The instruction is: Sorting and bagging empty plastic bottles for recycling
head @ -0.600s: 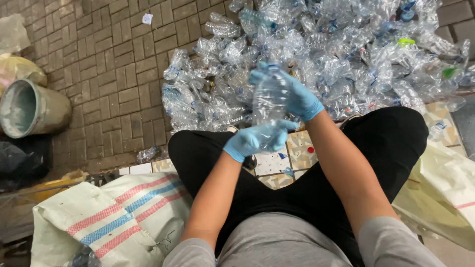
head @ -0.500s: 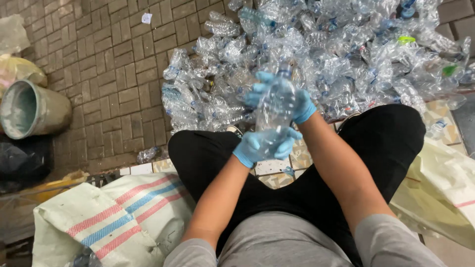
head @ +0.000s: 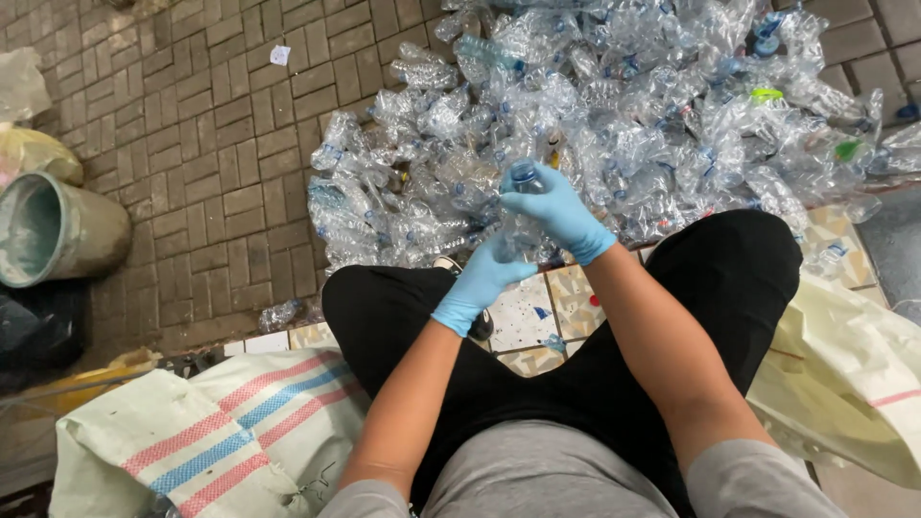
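The clear plastic bottle (head: 518, 225) is held upright in front of the person, above the gap between the knees and just before the big heap of crushed clear bottles (head: 614, 125). Its blue cap (head: 523, 175) points up and away. The right hand (head: 558, 213), in a blue glove, is closed over the neck, with the fingers curled around the cap. The left hand (head: 477, 286), also in a blue glove, grips the lower part of the body from below, with the fingers wrapped narrow around it. So both hands hold the same bottle, one at each end.

By my judgement the step in hand is the work on the cap: the right hand has the position for twisting it, while the left hand keeps the body from turning. The next move calls for a firm hold below, because the thin wall can give way under pressure, and for a turning of the right wrist. Whether the cap is already loose I cannot tell.

Around the bottle, the person sits with black trousers (head: 729, 278) spread on patterned tiles (head: 523, 317). A woven sack with red and blue stripes (head: 211, 441) lies near the left knee, a pale sack (head: 844, 374) is beside the right knee. A grey bucket (head: 58, 230) stands well apart on the brick paving (head: 211, 153).
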